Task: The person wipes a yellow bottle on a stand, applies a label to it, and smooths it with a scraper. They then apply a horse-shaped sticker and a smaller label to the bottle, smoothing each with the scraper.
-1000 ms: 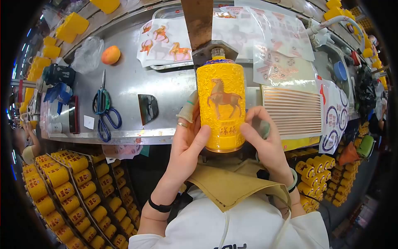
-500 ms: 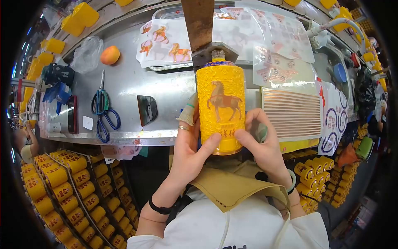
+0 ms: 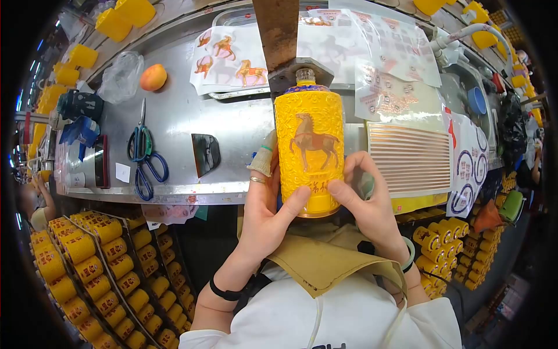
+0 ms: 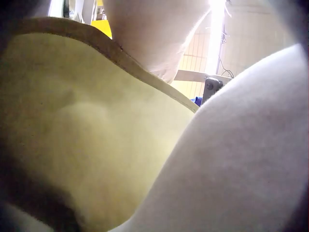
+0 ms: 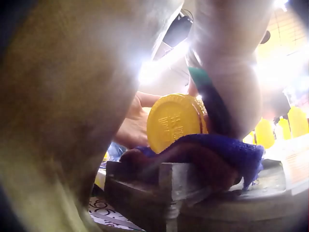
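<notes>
A yellow embossed bottle (image 3: 310,151) with a brown horse picture and small lettering lies with its clear neck pointing away from the person. My left hand (image 3: 264,203) holds it at the lower left, thumb pressed on the front near the lettering. A cloth finger cover and a ring are on its fingers. From the lower right my right hand (image 3: 372,200) grips the bottle, its thumb at the lettering too. The other fingers are partly hidden beside and behind the bottle. In the right wrist view the round yellow base (image 5: 175,123) shows above a blue cloth (image 5: 222,152).
Horse decal sheets (image 3: 229,61) lie at the back, striped sheets (image 3: 410,157) to the right. Blue-handled scissors (image 3: 141,148), a dark scraper-like piece (image 3: 206,154) and a peach-like fruit (image 3: 153,77) are at left. A brown upright bar (image 3: 278,32) stands behind the bottle. Stacked yellow bottles (image 3: 99,273) fill racks below.
Both thumbs have moved inward onto the lettering, and the bottle has shifted slightly toward the person. In the last half second hands and bottle hardly move. Yellow bottles at the back have shifted along.
</notes>
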